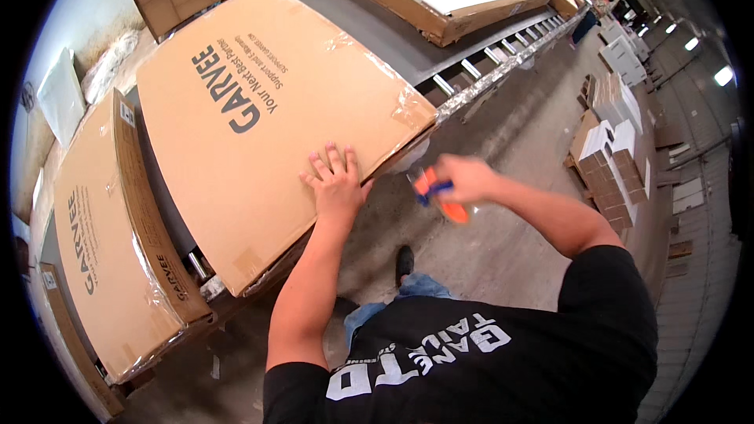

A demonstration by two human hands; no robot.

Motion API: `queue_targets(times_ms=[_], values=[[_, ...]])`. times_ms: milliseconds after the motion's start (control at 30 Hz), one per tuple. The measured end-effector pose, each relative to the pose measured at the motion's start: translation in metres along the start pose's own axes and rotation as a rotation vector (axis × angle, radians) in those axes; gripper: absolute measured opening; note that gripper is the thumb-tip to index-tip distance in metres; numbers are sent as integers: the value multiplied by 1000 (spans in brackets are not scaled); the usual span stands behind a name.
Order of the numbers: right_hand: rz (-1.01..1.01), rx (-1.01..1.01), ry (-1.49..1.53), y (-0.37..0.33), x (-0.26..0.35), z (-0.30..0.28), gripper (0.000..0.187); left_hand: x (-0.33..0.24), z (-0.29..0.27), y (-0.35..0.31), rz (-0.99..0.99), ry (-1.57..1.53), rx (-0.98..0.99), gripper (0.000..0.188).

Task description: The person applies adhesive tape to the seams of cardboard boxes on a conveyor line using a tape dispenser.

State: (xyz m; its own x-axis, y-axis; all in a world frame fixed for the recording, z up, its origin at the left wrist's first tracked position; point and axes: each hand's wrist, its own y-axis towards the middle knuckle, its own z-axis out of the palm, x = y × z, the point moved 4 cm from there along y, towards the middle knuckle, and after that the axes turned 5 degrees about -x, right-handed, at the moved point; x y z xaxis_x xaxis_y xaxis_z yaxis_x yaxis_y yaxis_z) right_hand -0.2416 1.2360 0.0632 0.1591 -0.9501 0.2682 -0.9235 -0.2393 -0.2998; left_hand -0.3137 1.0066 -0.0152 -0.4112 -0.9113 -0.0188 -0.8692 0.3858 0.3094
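Note:
A large flat cardboard box (259, 126) with dark printing lies on the conveyor in front of me. Clear tape shines along its edges and corners. My left hand (338, 187) rests on top of it near the close edge, fingers spread and palm down. To the right, just off the box's near side, my right hand (465, 178) is closed around an orange and blue tape dispenser (452, 208). Motion smears the dispenser and that hand a little. The dispenser hangs over the floor, apart from the box.
The conveyor (345, 12) runs away to the upper right, with bare rollers (470, 69) along its side. Beyond lies an open carton (432, 20) with white panels. More flat boxes (110, 235) sit at left. Stacked cartons (609, 161) stand on the floor at right.

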Motion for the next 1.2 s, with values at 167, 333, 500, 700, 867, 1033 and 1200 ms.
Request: queue_targets(times_ms=[167, 333, 500, 700, 867, 1033, 1200], values=[[255, 16, 97, -46, -59, 110, 43, -5, -3, -1, 17, 3, 1, 84], [-55, -436, 186, 13, -14, -25, 40, 4, 2, -6, 33, 59, -15, 85], [-163, -518, -120, 51, 47, -140, 45, 1, -2, -3, 37, 52, -42, 84], [114, -97, -160, 106, -14, -42, 49, -2, 1, -3, 51, 23, -26, 83], [136, -47, -10, -1, -21, 36, 51, -1, -2, -4, 14, 13, 3, 82], [150, -274, -61, 61, -31, 80, 41, -6, -2, -3, 14, -7, 8, 83], [-101, 81, -606, 110, 6, 188, 34, 7, -5, 4, 233, -7, 97, 92]])
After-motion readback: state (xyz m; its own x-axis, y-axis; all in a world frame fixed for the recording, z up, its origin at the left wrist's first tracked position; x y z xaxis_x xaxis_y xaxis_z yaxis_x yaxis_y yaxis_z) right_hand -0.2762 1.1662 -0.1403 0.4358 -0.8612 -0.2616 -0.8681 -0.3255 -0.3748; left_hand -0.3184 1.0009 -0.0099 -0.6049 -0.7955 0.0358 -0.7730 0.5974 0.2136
